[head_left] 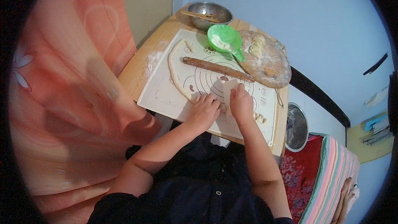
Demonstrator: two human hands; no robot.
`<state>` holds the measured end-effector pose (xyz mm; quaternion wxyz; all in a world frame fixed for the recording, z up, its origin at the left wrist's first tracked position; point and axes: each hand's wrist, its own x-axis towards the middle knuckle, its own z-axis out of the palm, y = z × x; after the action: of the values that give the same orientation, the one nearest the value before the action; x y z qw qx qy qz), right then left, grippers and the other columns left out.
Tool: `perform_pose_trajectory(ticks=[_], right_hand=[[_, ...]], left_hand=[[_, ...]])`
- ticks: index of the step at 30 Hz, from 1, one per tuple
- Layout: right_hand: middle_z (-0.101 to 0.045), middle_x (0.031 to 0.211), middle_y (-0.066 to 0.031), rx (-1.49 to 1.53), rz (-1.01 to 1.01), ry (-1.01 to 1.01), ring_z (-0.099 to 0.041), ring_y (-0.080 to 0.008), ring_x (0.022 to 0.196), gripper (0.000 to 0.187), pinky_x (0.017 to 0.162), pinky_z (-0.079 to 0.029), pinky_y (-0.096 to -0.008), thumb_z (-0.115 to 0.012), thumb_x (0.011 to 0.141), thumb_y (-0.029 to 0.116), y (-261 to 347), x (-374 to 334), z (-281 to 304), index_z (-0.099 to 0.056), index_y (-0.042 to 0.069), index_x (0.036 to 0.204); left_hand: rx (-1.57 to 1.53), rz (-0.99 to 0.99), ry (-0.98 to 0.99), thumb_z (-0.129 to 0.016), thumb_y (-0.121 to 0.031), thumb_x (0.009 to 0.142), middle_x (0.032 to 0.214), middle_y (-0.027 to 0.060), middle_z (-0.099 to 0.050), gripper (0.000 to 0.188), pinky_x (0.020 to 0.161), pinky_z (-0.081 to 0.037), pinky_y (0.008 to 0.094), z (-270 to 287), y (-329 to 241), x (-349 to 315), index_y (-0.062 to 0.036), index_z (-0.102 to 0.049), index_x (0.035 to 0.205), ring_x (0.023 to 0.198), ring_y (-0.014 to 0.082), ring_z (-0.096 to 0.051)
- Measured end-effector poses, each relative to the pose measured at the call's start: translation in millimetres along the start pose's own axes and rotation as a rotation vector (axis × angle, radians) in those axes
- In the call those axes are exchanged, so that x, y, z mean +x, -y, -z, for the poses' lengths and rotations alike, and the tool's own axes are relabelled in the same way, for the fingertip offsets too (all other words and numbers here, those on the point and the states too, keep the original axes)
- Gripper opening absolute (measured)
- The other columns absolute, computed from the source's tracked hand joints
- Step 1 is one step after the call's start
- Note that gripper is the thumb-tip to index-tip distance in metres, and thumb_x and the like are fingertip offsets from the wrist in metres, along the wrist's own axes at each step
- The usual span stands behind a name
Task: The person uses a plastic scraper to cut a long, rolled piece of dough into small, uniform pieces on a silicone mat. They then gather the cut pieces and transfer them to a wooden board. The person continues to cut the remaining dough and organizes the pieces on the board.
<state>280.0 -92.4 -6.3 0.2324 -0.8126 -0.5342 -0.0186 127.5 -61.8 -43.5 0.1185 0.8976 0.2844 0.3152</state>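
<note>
The dark shirt (pixel 195 195) is cut off below, the left hand (pixel 204 110) hides the near end of a dough rope (pixel 172 72) (grip cannot be told) curving leftward on a mat (pixel 159 93), and the right hand (pixel 241 103) clasps a pale scraper (pixel 228 89).

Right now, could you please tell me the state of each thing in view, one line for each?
Left hand: resting over the dough rope's near end
Right hand: gripping the scraper
White scraper: held
Dough rope: long, curved
Small dough pieces: separate from the rope
Rolling pin: lying down
Green scoop: holding white powder
Metal bowl: upright, chopsticks over its rim
Round board: bearing dough pieces
Mat: spread flat
</note>
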Motion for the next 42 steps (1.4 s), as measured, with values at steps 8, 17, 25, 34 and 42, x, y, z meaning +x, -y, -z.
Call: perform_pose_trajectory(ticks=[8,17,25,34,42], right_hand=[[-0.063,0.072,-0.0255,0.076,0.032,0.003,-0.063,-0.0447,0.068,0.018,0.061,-0.049,-0.0544,-0.056,0.091,0.018,3,-18,33,-0.048,0.002,0.093],[-0.062,0.072,-0.0267,0.074,0.078,0.040,-0.061,-0.0467,0.069,0.021,0.060,-0.048,-0.0548,-0.058,0.091,0.019,10,-32,23,-0.047,0.002,0.093],[-0.064,0.073,-0.0245,-0.036,0.031,0.129,-0.063,-0.0444,0.069,0.022,0.063,-0.049,-0.0540,-0.053,0.093,0.023,20,-28,12,-0.046,0.002,0.097],[-0.064,0.071,-0.0243,0.012,0.082,0.095,-0.063,-0.0433,0.068,0.021,0.061,-0.050,-0.0527,-0.056,0.092,0.019,14,-27,9,-0.046,0.002,0.097],[-0.064,0.072,-0.0248,-0.004,0.036,0.060,-0.063,-0.0432,0.068,0.020,0.062,-0.050,-0.0526,-0.053,0.093,0.020,-6,-19,19,-0.047,0.001,0.094]], left_hand=[[-0.094,-0.033,0.022,-0.068,-0.013,0.075,0.096,0.0064,-0.057,0.019,0.091,-0.039,0.0400,10,1,-9,-0.0088,-0.061,0.092,0.098,0.0260,-0.054],[-0.105,-0.040,0.001,-0.068,-0.008,0.071,0.092,0.0074,-0.057,0.021,0.090,-0.041,0.0400,8,-2,-11,-0.0065,-0.060,0.090,0.096,0.0270,-0.055],[0.002,-0.161,0.171,-0.070,-0.021,0.077,0.109,0.0096,-0.054,0.035,0.094,-0.041,0.0414,41,41,-10,-0.0050,-0.058,0.105,0.105,0.0290,-0.051],[-0.057,-0.097,0.207,-0.068,-0.019,0.080,0.107,0.0097,-0.055,0.033,0.091,-0.044,0.0415,36,24,-20,-0.0059,-0.059,0.109,0.103,0.0301,-0.053],[-0.246,-0.009,0.172,-0.066,-0.015,0.080,0.099,0.0104,-0.058,0.022,0.088,-0.044,0.0426,7,4,-8,-0.0070,-0.060,0.100,0.098,0.0291,-0.056]])
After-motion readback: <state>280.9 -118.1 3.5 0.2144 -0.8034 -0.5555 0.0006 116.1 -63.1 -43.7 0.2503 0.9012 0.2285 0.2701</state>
